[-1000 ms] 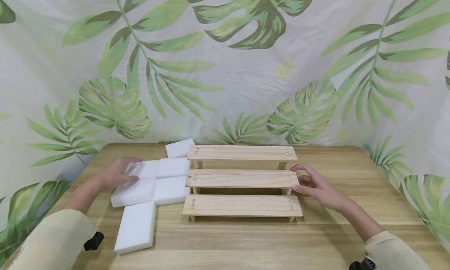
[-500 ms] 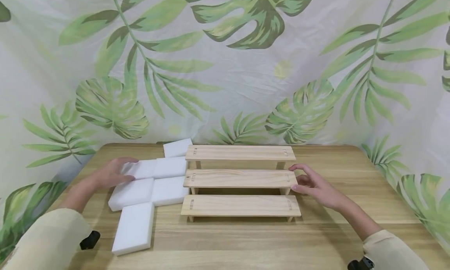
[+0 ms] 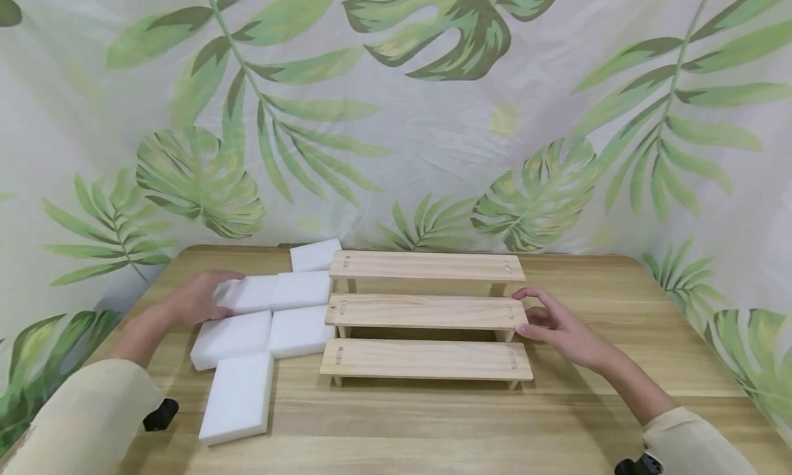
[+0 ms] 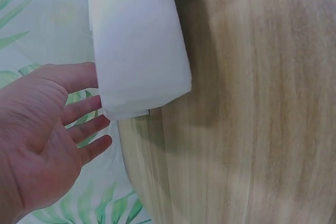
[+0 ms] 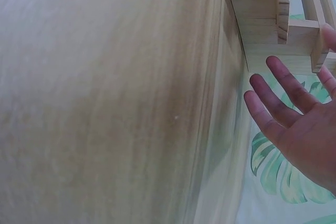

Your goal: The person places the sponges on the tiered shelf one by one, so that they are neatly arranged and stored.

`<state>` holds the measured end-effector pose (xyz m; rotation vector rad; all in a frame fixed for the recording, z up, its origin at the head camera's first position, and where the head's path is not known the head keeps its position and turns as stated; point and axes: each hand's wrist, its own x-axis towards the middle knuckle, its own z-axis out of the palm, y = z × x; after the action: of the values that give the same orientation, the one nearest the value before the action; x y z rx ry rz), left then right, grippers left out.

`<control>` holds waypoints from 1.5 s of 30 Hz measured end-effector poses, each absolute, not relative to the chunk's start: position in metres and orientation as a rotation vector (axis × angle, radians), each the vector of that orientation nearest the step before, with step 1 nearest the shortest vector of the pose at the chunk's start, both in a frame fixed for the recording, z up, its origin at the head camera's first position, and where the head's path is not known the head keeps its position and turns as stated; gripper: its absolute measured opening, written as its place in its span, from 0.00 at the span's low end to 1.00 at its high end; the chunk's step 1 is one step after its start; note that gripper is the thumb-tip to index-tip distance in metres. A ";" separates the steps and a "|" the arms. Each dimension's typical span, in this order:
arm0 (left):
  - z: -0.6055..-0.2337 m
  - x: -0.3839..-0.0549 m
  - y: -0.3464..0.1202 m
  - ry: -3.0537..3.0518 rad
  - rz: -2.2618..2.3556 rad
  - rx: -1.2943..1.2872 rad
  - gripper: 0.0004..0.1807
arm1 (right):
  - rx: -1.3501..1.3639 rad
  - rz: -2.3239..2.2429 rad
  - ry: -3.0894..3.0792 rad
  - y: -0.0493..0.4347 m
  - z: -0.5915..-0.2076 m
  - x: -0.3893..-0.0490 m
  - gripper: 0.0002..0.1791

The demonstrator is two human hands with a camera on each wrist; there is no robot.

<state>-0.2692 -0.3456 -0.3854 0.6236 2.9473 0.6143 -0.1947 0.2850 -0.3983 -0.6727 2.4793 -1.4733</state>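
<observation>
In the head view my left hand (image 3: 199, 297) is at the left end of a white foam block (image 3: 249, 294), its thumb and forefinger at the near and far corners. The left wrist view shows the other fingers (image 4: 93, 150) loosely extended below a white block (image 4: 142, 51). At the right end of a three-step wooden stand (image 3: 427, 312), my right hand (image 3: 559, 330) pinches the middle board between thumb and forefinger. In the right wrist view its other fingers (image 5: 270, 114) spread apart below the stand (image 5: 257, 3).
More white foam blocks touch side by side: one behind (image 3: 314, 257), one next to the stand (image 3: 302, 332), one in front (image 3: 236, 398). All rest on a wood-grain table (image 3: 433, 434). A leaf-printed cloth (image 3: 427, 152) hangs behind the table edge.
My left hand has shifted slightly, thumb and forefinger drawing back toward the block's left end. The right hand stays on the stand. The head view has tilted a little.
</observation>
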 end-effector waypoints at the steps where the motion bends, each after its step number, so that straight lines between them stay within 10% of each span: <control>1: -0.384 -0.269 -0.346 2.947 0.614 0.612 0.36 | -0.670 -1.474 2.479 0.285 -0.398 -0.195 0.26; 45: -0.338 -0.252 -0.331 3.194 0.759 0.803 0.31 | -0.617 -1.483 2.499 0.284 -0.396 -0.193 0.26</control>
<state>-0.2524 -0.3307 -0.3375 0.8029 3.1936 0.7587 -0.1930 0.2844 -0.3959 -0.6171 2.4989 -1.4828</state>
